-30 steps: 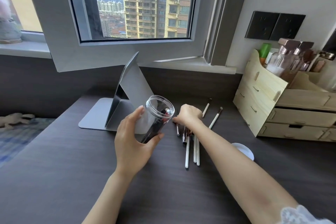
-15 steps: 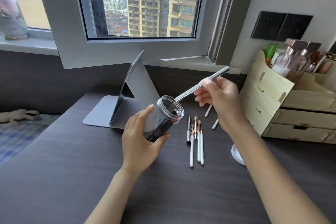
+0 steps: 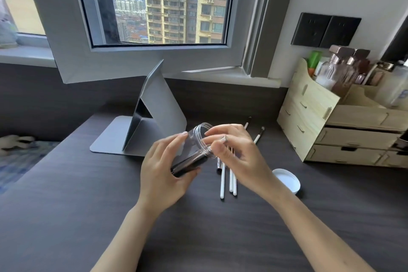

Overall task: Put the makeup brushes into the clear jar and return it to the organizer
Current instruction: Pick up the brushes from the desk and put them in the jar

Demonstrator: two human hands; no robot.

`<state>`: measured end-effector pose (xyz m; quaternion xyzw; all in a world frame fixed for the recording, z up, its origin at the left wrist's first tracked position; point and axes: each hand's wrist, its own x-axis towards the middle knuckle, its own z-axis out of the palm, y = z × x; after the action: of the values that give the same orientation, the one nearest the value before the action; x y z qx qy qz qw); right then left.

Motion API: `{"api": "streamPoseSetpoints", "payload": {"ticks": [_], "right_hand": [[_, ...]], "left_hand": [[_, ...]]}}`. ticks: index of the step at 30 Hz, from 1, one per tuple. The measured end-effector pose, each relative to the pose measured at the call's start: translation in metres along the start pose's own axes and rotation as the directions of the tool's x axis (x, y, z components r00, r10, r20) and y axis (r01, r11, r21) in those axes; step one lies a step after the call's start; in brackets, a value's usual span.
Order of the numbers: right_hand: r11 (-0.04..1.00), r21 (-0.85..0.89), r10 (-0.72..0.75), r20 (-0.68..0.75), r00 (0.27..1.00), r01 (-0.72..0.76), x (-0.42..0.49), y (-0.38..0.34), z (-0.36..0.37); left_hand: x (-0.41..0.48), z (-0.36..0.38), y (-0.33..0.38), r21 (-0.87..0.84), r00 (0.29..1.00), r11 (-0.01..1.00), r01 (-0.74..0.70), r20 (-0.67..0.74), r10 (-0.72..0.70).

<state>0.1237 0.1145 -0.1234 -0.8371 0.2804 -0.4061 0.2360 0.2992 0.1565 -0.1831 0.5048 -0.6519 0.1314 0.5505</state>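
My left hand (image 3: 163,174) grips the clear jar (image 3: 194,148), tilted with its mouth up and to the right; dark brush heads show inside. At the jar's mouth my right hand (image 3: 236,157) pinches the end of a silver-handled brush (image 3: 223,138), most of which is inside the jar. Several white-handled brushes (image 3: 229,179) lie side by side on the dark desk below my right hand. Two more brushes (image 3: 258,137) lie farther back. The wooden organizer (image 3: 309,112) stands at the right.
A white jar lid (image 3: 287,180) lies on the desk right of my right wrist. A grey folding stand (image 3: 154,112) sits behind the jar. Bottles (image 3: 337,70) fill the organizer's top. An open window frame (image 3: 143,62) overhangs the back of the desk.
My right hand picked a silver-handled brush off the desk, lifted it high, then pushed it down into the jar. The jar stayed tilted in my left hand.
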Motion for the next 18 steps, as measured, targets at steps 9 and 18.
{"api": "streamPoseSetpoints", "payload": {"ticks": [9, 18], "right_hand": [[0.785, -0.285, 0.49, -0.257, 0.833, -0.55, 0.041, 0.063, 0.008], [0.441, -0.739, 0.643, -0.135, 0.754, -0.509, 0.077, 0.096, 0.041]], "left_hand": [[0.001, -0.002, -0.004, -0.046, 0.98, 0.982, 0.185, -0.063, -0.188], [0.0, 0.002, -0.008, -0.009, 0.981, 0.982, 0.19, -0.044, -0.19]]}}
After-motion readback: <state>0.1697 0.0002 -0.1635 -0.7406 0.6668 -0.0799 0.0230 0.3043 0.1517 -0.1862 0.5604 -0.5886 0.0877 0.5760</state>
